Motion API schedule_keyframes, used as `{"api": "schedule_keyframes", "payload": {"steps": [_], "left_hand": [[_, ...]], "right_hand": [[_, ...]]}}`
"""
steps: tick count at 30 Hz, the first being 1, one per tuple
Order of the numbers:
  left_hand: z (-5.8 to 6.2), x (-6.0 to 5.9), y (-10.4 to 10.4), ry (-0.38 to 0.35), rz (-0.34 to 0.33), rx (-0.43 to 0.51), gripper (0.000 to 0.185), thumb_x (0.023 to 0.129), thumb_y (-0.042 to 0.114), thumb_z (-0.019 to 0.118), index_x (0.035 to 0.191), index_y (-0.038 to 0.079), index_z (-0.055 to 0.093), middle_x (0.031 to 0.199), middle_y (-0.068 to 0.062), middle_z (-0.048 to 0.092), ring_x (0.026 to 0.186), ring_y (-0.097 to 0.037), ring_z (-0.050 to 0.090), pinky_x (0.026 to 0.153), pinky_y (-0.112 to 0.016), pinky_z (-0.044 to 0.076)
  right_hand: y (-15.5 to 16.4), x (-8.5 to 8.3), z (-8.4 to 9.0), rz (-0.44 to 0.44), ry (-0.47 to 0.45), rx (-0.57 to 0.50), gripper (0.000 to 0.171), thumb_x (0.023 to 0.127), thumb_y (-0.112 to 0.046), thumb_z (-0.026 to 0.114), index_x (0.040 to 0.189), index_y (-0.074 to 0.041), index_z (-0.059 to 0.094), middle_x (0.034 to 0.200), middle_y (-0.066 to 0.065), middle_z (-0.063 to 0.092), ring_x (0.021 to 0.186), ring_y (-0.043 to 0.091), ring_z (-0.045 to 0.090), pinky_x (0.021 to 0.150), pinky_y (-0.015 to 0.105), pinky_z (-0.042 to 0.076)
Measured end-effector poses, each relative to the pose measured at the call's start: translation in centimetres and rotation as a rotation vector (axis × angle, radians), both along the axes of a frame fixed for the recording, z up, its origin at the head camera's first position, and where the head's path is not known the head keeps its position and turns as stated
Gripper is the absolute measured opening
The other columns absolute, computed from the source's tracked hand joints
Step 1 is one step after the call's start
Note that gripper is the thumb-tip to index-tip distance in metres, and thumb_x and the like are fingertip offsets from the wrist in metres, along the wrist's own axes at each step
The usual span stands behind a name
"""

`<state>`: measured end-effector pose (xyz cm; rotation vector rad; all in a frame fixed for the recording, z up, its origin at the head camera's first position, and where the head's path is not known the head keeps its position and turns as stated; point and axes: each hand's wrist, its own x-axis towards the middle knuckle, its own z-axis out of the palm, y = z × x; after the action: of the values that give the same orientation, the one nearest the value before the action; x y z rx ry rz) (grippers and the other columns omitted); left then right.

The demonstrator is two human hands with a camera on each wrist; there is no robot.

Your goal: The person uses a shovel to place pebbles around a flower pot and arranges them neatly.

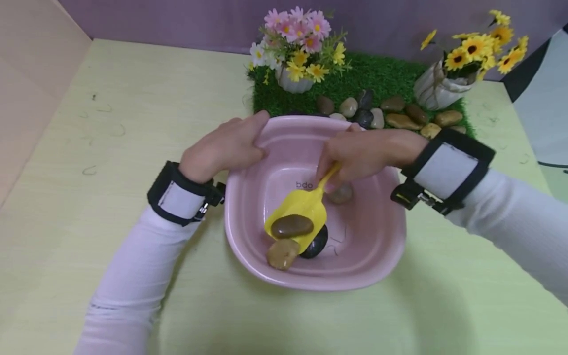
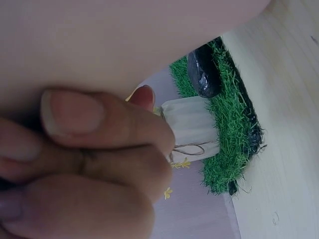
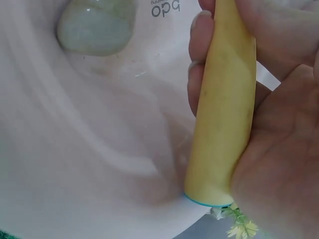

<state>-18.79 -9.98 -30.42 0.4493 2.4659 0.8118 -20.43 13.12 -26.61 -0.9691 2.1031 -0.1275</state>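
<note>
My left hand grips the upper left rim of a pink basin; the left wrist view shows its fingers curled beneath the rim. Inside the basin, my right hand holds a yellow toy shovel by its handle. A dark brown stone lies on the shovel's blade. By the blade's front edge is a tan stone, and a black stone sits partly under its side. A pale stone rests on the basin floor near my right hand.
Behind the basin, a green turf mat bears several stones, a pot of pink and yellow flowers and a tilted pot of yellow flowers. The pale table meets a purple partition at the back.
</note>
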Motion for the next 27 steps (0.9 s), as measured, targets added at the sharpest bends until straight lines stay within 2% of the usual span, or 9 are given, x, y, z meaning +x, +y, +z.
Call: {"api": "schedule_keyframes", "payload": {"steps": [2,4,9,11,13,18,22,23,27], "left_hand": [[0.0,0.0,0.0,0.000,0.001,0.001,0.027,0.096,0.010,0.055,0.119,0.007,0.041,0.100,-0.017,0.062,0.067,-0.024,0.072,0.052,-0.030,0.062],[0.0,-0.1,0.0,0.000,0.001,0.000,0.027,0.097,0.010,0.056,0.119,0.008,0.041,0.101,-0.017,0.063,0.067,-0.024,0.072,0.052,-0.030,0.062],[0.0,-0.1,0.1,0.003,-0.002,0.001,0.027,0.097,0.010,0.056,0.119,0.008,0.042,0.101,-0.017,0.063,0.068,-0.024,0.072,0.052,-0.030,0.062],[0.0,-0.1,0.1,0.007,-0.004,0.004,0.027,0.096,0.010,0.056,0.119,0.007,0.042,0.100,-0.017,0.063,0.067,-0.025,0.072,0.052,-0.030,0.061],[0.0,-0.1,0.1,0.010,-0.006,0.009,0.027,0.096,0.009,0.056,0.119,0.007,0.042,0.100,-0.018,0.063,0.067,-0.025,0.072,0.052,-0.030,0.061],[0.0,-0.1,0.0,0.015,-0.011,0.010,0.025,0.097,0.009,0.055,0.118,0.007,0.042,0.100,-0.019,0.063,0.066,-0.024,0.071,0.052,-0.031,0.061],[-0.1,-0.1,0.0,0.019,-0.013,0.007,0.024,0.096,0.010,0.054,0.117,0.007,0.042,0.099,-0.018,0.062,0.066,-0.024,0.071,0.052,-0.031,0.061],[0.0,-0.1,0.0,0.020,-0.012,0.007,0.024,0.096,0.010,0.054,0.117,0.007,0.042,0.099,-0.018,0.062,0.066,-0.024,0.071,0.052,-0.031,0.061],[-0.1,-0.1,-0.1,0.023,-0.010,0.001,0.023,0.096,0.010,0.055,0.115,0.008,0.041,0.097,-0.018,0.062,0.065,-0.025,0.071,0.051,-0.031,0.060]], "right_hand": [[0.0,0.2,0.0,-0.003,0.000,-0.019,0.020,0.090,-0.022,0.070,0.108,-0.030,0.075,0.109,-0.010,0.075,0.111,0.014,0.060,0.106,0.051,0.020],[-0.2,0.5,-0.2,0.010,-0.002,-0.031,0.014,0.090,-0.021,0.069,0.100,-0.028,0.077,0.099,-0.008,0.076,0.102,0.015,0.062,0.107,0.053,0.018],[-0.7,1.2,-0.6,0.039,0.016,-0.050,0.017,0.089,-0.019,0.068,0.092,-0.035,0.075,0.079,-0.012,0.072,0.082,0.014,0.057,0.104,0.055,0.015],[-0.7,1.2,-0.6,0.041,0.026,-0.058,0.022,0.089,-0.019,0.069,0.099,-0.038,0.074,0.088,-0.015,0.074,0.087,0.012,0.057,0.103,0.053,0.017],[-0.5,1.1,-0.5,0.035,-0.004,-0.071,0.024,0.090,-0.019,0.068,0.106,-0.035,0.074,0.098,-0.016,0.074,0.090,0.010,0.059,0.104,0.050,0.025],[0.4,0.6,0.3,0.007,-0.097,-0.091,0.027,0.092,-0.015,0.065,0.115,-0.027,0.072,0.115,-0.008,0.072,0.105,0.010,0.063,0.106,0.043,0.044],[1.0,0.3,1.7,-0.019,-0.114,-0.089,0.027,0.094,-0.018,0.063,0.118,-0.027,0.071,0.121,-0.007,0.070,0.120,0.013,0.060,0.111,0.046,0.045],[1.1,0.3,2.2,-0.027,-0.107,-0.085,0.025,0.094,-0.020,0.063,0.116,-0.029,0.071,0.121,-0.008,0.071,0.120,0.012,0.060,0.109,0.045,0.047],[1.6,0.4,4.5,-0.053,-0.014,-0.072,0.019,0.094,-0.032,0.066,0.110,-0.038,0.071,0.115,-0.016,0.070,0.111,0.006,0.060,0.106,0.041,0.042]]}}
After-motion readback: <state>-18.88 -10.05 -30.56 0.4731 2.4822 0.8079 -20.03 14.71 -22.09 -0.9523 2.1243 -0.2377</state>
